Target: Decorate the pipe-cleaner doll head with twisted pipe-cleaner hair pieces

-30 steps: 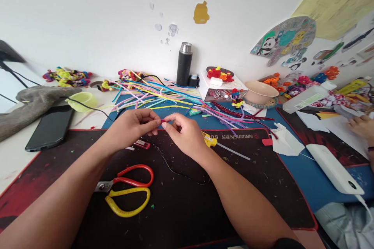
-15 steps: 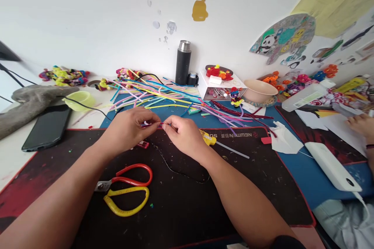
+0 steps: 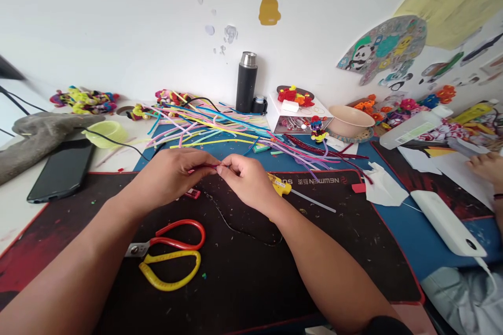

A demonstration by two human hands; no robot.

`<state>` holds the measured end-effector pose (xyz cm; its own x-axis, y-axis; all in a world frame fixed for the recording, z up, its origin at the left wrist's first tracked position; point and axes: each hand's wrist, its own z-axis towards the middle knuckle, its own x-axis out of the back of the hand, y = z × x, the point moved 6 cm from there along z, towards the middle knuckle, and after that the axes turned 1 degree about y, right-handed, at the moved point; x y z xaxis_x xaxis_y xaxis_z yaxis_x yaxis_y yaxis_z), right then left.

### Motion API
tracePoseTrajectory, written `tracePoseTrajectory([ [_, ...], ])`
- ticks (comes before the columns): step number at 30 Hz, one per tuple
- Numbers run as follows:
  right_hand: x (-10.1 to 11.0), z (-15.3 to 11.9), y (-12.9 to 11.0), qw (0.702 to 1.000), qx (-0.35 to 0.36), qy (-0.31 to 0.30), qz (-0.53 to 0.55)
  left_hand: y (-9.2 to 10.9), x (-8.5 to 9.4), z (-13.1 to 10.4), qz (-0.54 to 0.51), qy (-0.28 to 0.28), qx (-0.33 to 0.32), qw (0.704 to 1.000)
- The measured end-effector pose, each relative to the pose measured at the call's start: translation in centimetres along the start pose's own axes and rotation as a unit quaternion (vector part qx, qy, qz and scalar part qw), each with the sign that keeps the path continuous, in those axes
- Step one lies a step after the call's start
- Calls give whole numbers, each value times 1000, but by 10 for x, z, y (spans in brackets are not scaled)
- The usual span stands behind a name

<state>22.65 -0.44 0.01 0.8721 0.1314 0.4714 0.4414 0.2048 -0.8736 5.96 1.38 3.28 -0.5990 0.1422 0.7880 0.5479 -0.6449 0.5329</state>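
Above the far part of the black mat (image 3: 243, 282), my left hand (image 3: 176, 174) is closed in a pinch, its fingertips meeting those of my right hand (image 3: 248, 179). My right hand is pinched too. Between them shows a sliver of a small dark-pink piece (image 3: 214, 166); the fingers cover most of it, so its kind cannot be made out. Scissors (image 3: 171, 256) with one red and one yellow handle lie nearer me, below my left hand. Partly behind my right wrist is a yellow glue gun (image 3: 282, 186) with a clear glue stick (image 3: 314, 201).
Colourful pipe cleaners (image 3: 220, 125) are heaped behind my hands. A black flask (image 3: 246, 84) stands by the wall, near a white box (image 3: 279, 115). Left lies a phone (image 3: 61, 170); right, a white power bank (image 3: 448, 222). A co-worker's hand (image 3: 485, 167) rests at far right.
My left hand has shifted slightly right and its fingers lie flatter, closer against my right fingertips. The view has tilted a little.
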Motion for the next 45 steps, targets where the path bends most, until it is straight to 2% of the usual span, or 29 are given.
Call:
tracePoseTrajectory([
  [6, 0, 1, 2, 1000, -2, -4, 4, 4, 1, -2, 50, 0, -62, 997],
  [13, -1, 2, 4, 1000, -6, -12, 8, 9, 5, -1, 41, -4, -52, 998],
  [18, 0, 1, 1, 1000, 15, -10, 22, 6, 7, 1, -21, 23, -2, 1000],
  [21, 2, 0, 0, 1000, 24, 9, 15, -4, 6, 1, -75, 38, 68, 994],
  [24, 3, 0, 0, 999, 32, 29, -13, -16, -3, 0, -170, 18, 149, 974],
  [27, 3, -1, 0, 997, 39, 44, -45, -23, -10, -1, -265, 19, 189, 945],
  [32, 2, -2, -2, 994, 57, 52, -80, -24, -15, 1, -317, 17, 203, 926],
  [39, 1, -4, -8, 987, 94, 40, -126, -27, -20, 2, -332, -17, 203, 921],
  [45, 3, -3, -6, 987, 105, 50, -107, -35, -16, -1, -330, -47, 201, 921],
])
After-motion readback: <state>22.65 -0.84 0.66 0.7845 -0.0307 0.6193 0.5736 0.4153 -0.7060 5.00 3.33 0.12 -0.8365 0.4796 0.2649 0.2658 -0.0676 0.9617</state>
